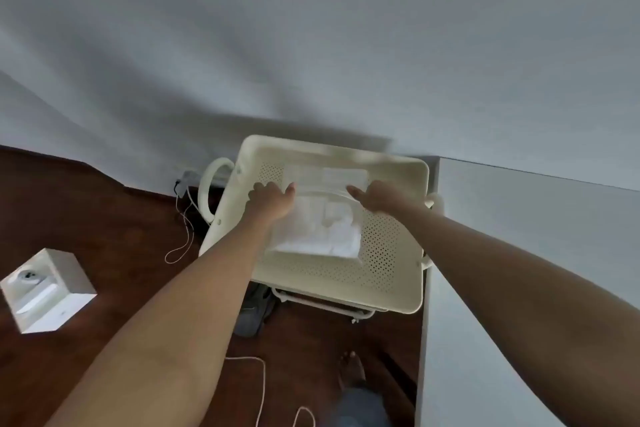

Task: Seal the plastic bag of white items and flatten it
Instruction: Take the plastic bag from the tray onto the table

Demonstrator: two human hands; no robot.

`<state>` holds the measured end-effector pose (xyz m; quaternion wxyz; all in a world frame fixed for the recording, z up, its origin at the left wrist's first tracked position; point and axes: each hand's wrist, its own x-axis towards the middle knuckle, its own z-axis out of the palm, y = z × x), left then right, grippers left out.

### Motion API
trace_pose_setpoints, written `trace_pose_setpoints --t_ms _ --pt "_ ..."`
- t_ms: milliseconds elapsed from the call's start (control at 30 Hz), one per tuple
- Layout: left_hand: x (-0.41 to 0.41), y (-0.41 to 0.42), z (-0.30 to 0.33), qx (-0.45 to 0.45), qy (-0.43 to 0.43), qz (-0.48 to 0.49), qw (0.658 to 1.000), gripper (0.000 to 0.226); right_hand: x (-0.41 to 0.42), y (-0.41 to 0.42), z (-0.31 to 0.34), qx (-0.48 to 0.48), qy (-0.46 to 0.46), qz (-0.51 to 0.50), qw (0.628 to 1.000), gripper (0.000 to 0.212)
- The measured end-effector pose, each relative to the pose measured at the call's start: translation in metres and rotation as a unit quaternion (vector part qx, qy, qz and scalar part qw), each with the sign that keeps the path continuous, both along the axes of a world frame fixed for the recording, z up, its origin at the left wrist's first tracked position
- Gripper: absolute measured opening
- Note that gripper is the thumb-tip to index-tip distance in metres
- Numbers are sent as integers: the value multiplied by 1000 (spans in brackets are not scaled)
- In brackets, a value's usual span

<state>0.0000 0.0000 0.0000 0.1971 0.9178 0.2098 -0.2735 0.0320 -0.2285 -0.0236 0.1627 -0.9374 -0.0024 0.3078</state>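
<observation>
1. Head view, item location: plastic bag [317,225] of white items lies flat on the perforated top of a cream cart tray [381,274], near the tray's middle, its far end toward the wall.
2. Contents: soft folded white pieces, likely cloth or tissue; exact kind cannot be told.
3. Left hand [272,203]: palm down on the bag's far left part, fingers curled over the film; whether it pinches the edge cannot be told.
4. Right hand [377,198]: on the bag's far right part, fingers extended toward the centre along what appears to be the closure strip; loosely open, gripping nothing firmly.
5. Handling, judged: light, limp, compressible; film probably slippery and prone to trapping air.
6. Hold, judged: take the far edge at both ends, press along the strip, then smooth with flat palms.
</observation>
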Motion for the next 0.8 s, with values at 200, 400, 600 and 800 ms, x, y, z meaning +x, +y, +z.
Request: trace_pose_setpoints --t_ms 200,400,600,800 --pt "2 4 -27 -83 14 42 996 75 -10 7 -15 60 24 -62 996 64" --pt "5 5 -32 -123 -9 59 991 73 -18 6 -11 177 49 -195 964 48" --pt "3 0 -18 -175 -55 67 981 47 -30 7 6 223 29 -231 947 52" --pt "-3 -18 16 -173 -123 54 976 46 -33 -12 36 253 -31 -241 936 43"
